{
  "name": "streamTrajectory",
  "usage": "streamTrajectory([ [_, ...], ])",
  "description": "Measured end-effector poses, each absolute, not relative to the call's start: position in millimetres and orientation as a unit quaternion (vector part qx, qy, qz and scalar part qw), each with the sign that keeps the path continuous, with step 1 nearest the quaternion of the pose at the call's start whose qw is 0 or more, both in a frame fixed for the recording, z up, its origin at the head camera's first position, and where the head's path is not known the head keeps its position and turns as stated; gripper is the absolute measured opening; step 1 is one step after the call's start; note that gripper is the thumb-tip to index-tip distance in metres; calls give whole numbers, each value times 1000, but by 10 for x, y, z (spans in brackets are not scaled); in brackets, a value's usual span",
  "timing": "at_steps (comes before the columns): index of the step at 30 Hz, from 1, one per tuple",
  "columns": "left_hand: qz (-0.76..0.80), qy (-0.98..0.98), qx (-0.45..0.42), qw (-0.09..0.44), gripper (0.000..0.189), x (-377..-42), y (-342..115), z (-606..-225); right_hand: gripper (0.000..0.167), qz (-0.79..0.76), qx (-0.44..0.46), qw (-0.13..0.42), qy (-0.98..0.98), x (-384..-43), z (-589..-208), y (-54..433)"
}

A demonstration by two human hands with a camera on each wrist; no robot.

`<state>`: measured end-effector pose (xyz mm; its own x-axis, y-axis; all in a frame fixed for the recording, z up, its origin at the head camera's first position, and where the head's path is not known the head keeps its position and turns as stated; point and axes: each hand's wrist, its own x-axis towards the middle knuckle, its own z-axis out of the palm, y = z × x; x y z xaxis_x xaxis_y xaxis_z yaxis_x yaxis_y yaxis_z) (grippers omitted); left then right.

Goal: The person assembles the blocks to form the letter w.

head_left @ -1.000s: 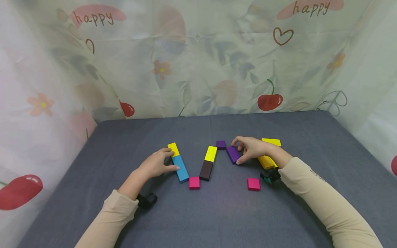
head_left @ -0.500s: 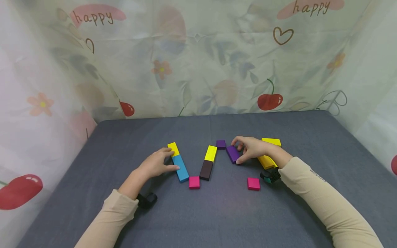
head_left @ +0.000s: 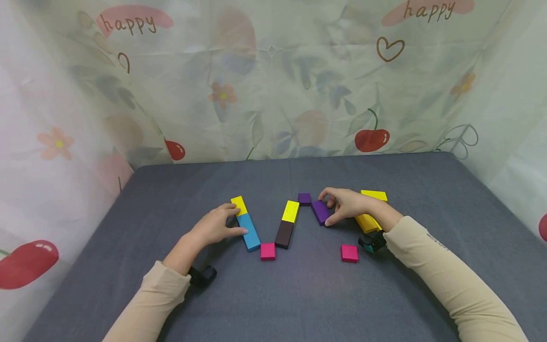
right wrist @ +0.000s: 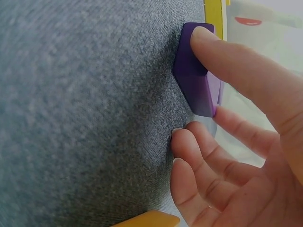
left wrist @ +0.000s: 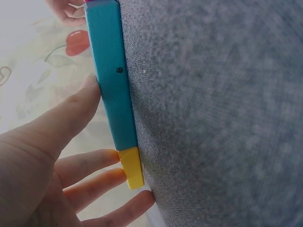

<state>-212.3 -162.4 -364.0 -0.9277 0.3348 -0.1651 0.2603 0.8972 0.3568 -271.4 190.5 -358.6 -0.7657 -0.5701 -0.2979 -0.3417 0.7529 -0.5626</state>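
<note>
In the head view my right hand (head_left: pixel 352 203) pinches a long purple block (head_left: pixel 321 213) by its ends. The right wrist view shows the thumb on the near end of this purple block (right wrist: pixel 195 56) and the index fingertip at its far end. My left hand (head_left: pixel 215 224) rests beside a blue block (head_left: pixel 249 232) and a small yellow block (head_left: pixel 240 205), joined end to end. In the left wrist view the thumb touches the blue block (left wrist: pixel 113 90), and fairly straight fingers touch the yellow block (left wrist: pixel 132 168).
A pink block (head_left: pixel 268 251) sits below the blue one. A dark brown block (head_left: pixel 284 234) and yellow block (head_left: pixel 290 212) slant up toward a small purple block (head_left: pixel 305 199). Another pink block (head_left: pixel 349 253) lies apart. Yellow blocks (head_left: pixel 373 195) lie behind the right wrist.
</note>
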Motion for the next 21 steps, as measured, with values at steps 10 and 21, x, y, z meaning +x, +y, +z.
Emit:
streamTrajectory([
  [10, 166, 968, 150, 116, 71, -2125, -1623, -3641, 64, -247, -250, 235, 906, -2720, -3591, 1909],
  [21, 166, 968, 149, 115, 70, -2119, -1618, -3634, 63, -249, -252, 234, 906, -2710, -3584, 1915],
])
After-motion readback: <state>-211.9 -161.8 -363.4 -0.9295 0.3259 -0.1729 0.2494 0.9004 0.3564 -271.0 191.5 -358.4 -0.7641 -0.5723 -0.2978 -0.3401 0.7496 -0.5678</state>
